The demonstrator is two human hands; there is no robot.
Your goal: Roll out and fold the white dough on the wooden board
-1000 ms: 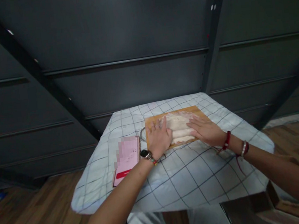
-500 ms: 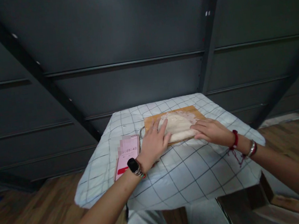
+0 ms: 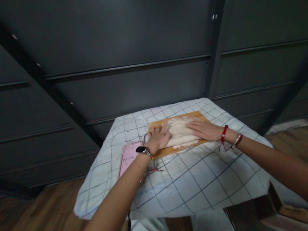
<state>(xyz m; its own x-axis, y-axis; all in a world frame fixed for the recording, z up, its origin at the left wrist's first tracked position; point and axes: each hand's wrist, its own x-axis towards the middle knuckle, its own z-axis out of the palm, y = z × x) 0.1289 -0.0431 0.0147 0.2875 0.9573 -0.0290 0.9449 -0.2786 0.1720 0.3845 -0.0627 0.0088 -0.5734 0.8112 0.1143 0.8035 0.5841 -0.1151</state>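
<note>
A pale slab of dough point(image 3: 181, 133) lies on a wooden board point(image 3: 174, 149) at the far side of a small table covered with a white checked cloth point(image 3: 194, 181). My left hand point(image 3: 159, 137) rests flat on the dough's left end, fingers stretched out, a dark watch on the wrist. My right hand point(image 3: 203, 129) lies flat on the dough's right end with fingers extended; red and beaded bracelets circle that wrist.
A pink phone point(image 3: 129, 159) showing a timer lies on the cloth left of the board. A dark metal wall with slanted beams point(image 3: 126, 59) stands right behind the table. Wooden floor point(image 3: 30, 220) surrounds it. A brown box edge point(image 3: 279, 212) shows at lower right.
Both hands have pushed forward over the dough, away from me, after drawing back toward the board's near edge half a second ago. The view shifted slightly.
</note>
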